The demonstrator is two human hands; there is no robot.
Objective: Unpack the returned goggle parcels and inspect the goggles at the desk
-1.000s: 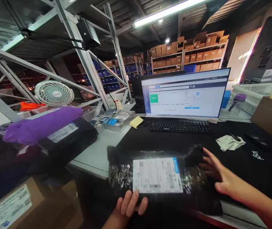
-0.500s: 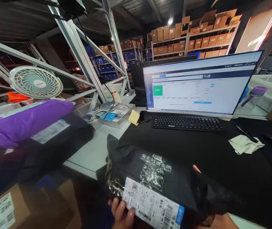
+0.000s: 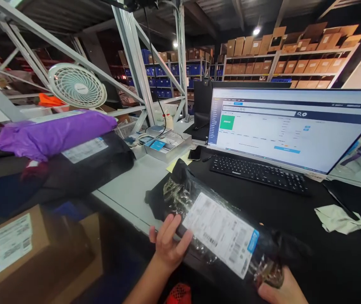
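Observation:
A black plastic mailing parcel (image 3: 199,185) with a white shipping label (image 3: 218,230) lies tilted at the near edge of the desk, label face up. My left hand (image 3: 170,240) grips its near left side, fingertips against the plastic beside the label and the thumb near the label's edge. My right hand (image 3: 281,287) holds the parcel's right end, its thumb showing on the near corner and its other fingers mostly hidden behind the bag.
Left of the desk lie a purple parcel (image 3: 58,133) and another black parcel (image 3: 110,158). A cardboard box (image 3: 41,253) stands lower left. Behind are a keyboard (image 3: 256,173), a monitor (image 3: 262,126), a phone (image 3: 194,153) and a tray (image 3: 167,152). A crumpled cloth (image 3: 340,219) lies right.
The parcel has turned so its label faces up more, and its printed lettering is out of sight. My left hand has shifted from underneath to its near side. The view has swung left.

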